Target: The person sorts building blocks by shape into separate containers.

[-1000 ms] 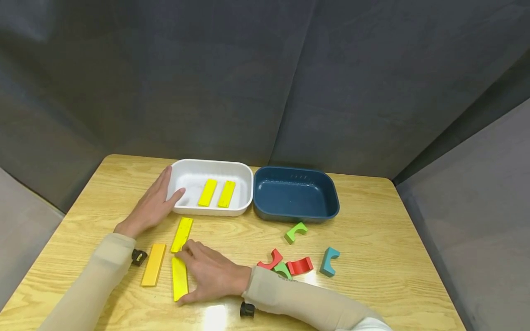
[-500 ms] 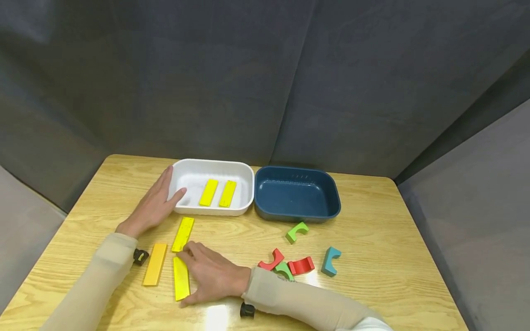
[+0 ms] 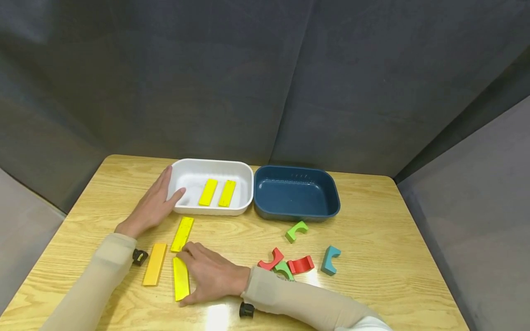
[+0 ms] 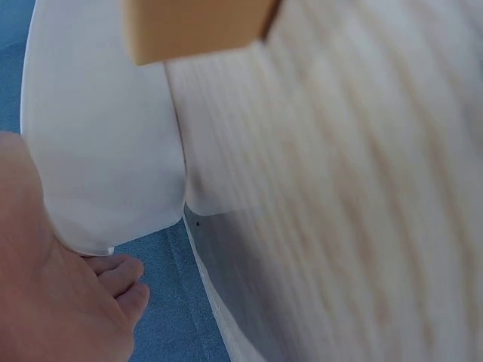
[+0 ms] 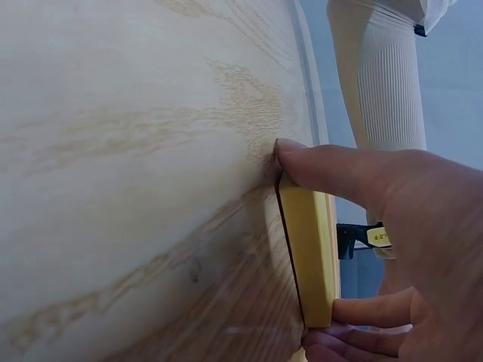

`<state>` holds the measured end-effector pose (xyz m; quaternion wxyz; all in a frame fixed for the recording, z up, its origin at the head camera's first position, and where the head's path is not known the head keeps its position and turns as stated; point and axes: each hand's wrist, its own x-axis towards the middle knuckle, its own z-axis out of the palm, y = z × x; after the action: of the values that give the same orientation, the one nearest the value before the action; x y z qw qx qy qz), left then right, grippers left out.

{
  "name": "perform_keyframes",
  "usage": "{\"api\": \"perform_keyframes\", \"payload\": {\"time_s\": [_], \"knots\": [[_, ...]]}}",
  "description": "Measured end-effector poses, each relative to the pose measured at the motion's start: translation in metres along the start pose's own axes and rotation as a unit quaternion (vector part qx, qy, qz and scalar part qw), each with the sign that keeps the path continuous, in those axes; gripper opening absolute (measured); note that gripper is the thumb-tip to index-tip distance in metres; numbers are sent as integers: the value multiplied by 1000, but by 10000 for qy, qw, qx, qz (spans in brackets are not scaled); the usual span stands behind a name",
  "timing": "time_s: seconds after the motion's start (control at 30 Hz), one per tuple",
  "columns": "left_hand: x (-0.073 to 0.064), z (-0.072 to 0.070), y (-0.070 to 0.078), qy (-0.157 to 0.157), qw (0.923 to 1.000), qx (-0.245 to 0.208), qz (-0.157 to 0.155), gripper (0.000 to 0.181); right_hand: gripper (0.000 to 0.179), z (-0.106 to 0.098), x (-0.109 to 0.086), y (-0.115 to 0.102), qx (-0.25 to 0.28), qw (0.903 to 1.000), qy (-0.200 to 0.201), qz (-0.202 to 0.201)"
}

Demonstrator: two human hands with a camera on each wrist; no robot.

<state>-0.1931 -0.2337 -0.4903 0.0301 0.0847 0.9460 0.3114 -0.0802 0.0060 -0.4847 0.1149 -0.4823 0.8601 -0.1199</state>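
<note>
My left hand (image 3: 151, 202) holds the left end of a white plastic tray (image 3: 219, 212), its thumb over the rim and its fingers outside the wall. Two flat yellow blocks lie in that tray. My right hand (image 3: 215, 273) pinches a flat yellow block (image 3: 181, 279) lengthwise, thumb at the near end and fingers at the far end; the block lies on the table. In the right wrist view this block (image 5: 308, 249) sits between thumb and fingertips. Just beyond it lies another yellow block (image 3: 182, 234), and an orange block (image 3: 155, 264) lies to the left.
A dark blue tray (image 3: 296, 216) stands against the white one's right side. Right of my hand lie two red arched blocks, one of them red (image 3: 301, 265), two green arches, one being a green arch (image 3: 296, 231), and a blue arch (image 3: 330, 260). Grey fabric walls (image 3: 207, 82) surround the table.
</note>
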Motion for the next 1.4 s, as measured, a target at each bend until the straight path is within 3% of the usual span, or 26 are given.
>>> {"api": "perform_keyframes", "payload": {"time_s": [0.57, 1.0, 1.4], "knots": [[-1, 0, -2, -72, 10000, 23, -45, 96, 103, -5, -6, 0, 186, 9997, -65, 142], [1, 1, -2, -23, 10000, 33, 2, 94, 100, -7, -10, 4, 130, 9998, 157, 38], [1, 0, -3, -55, 10000, 49, 17, 95, 100, -18, -17, 9, 313, 9989, 293, 184]]}}
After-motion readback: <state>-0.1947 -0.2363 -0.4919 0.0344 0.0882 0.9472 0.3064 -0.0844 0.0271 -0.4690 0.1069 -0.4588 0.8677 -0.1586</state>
